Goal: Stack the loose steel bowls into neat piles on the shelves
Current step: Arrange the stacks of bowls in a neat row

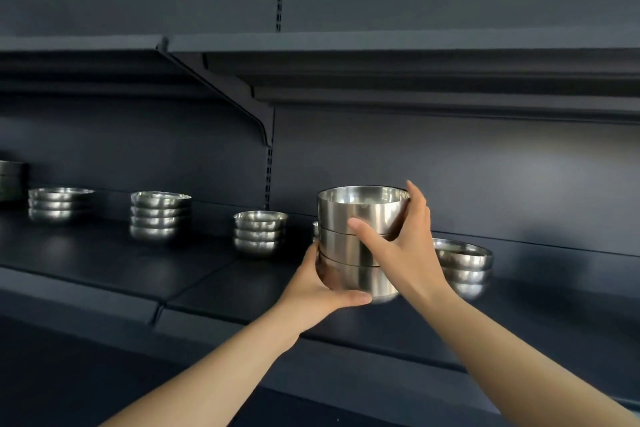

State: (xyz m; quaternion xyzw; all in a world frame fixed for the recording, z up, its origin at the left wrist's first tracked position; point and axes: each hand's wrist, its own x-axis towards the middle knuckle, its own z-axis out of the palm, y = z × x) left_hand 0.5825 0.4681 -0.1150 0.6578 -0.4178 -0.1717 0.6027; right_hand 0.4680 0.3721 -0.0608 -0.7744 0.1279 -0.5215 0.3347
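Note:
A pile of three tall steel bowls (349, 246) is held just above the dark shelf (225, 284). My left hand (320, 291) grips the bottom bowl from the left and below, thumb across its front. My right hand (398, 253) grips the upper bowls from the right, thumb on the front, fingers round the back of the top rim. Another pile of rounded steel bowls (465, 267) sits on the shelf right behind my right hand. A bowl's edge (315, 230) peeks out behind the held pile.
Further piles of rounded steel bowls stand along the shelf to the left: one (259, 232), another (160, 215), a third (59, 203), and a dark stack (12, 180) at the far left edge. An upper shelf (381, 55) with a bracket (242, 97) hangs overhead.

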